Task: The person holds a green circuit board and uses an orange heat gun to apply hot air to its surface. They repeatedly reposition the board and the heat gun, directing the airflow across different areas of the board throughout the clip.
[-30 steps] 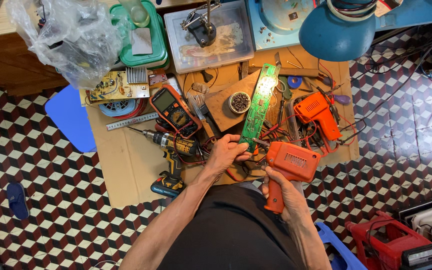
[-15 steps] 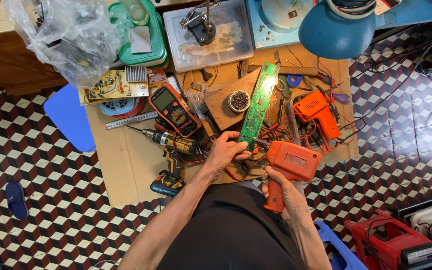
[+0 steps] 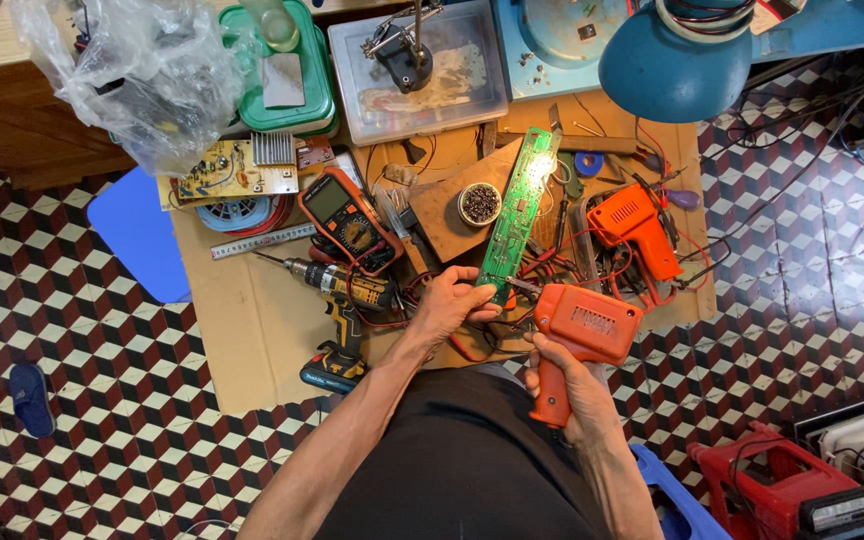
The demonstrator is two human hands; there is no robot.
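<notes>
Orange plastic marks the pistol-shaped soldering gun (image 3: 580, 335), held upright by its handle in the right hand (image 3: 564, 388), whose grip is wrapped fully around the handle near the worktop's front edge. The gun's nose points left toward the lower end of a long green circuit board (image 3: 518, 212). The left hand (image 3: 449, 303) pinches that lower end between thumb and fingertips, its grip closed on the board; the board runs up and slightly right across the cardboard-covered worktop (image 3: 252, 330), its upper end brightly lit.

Containers stand along the far edge: a green-lidded box (image 3: 292, 100) with a pale rectangular label on its lid, a clear plastic tray (image 3: 472, 90) carrying a clip stand, and a crumpled clear plastic bag (image 3: 127, 75) at far left. A blue lamp shade (image 3: 667, 70) overhangs the upper right corner and hides what lies beneath it.

Left of the board lie a small round tin (image 3: 479, 203) on a brown wedge-shaped panel, an orange-edged multimeter (image 3: 347, 218), a cordless drill (image 3: 337, 300) with its bit pointing left, a steel ruler (image 3: 262, 241) and a tan circuit board (image 3: 222, 170) with a finned heat sink. A second orange soldering gun (image 3: 637, 230) rests just right of the green board, among tangled red and black wires that crowd the space between the two hands.
</notes>
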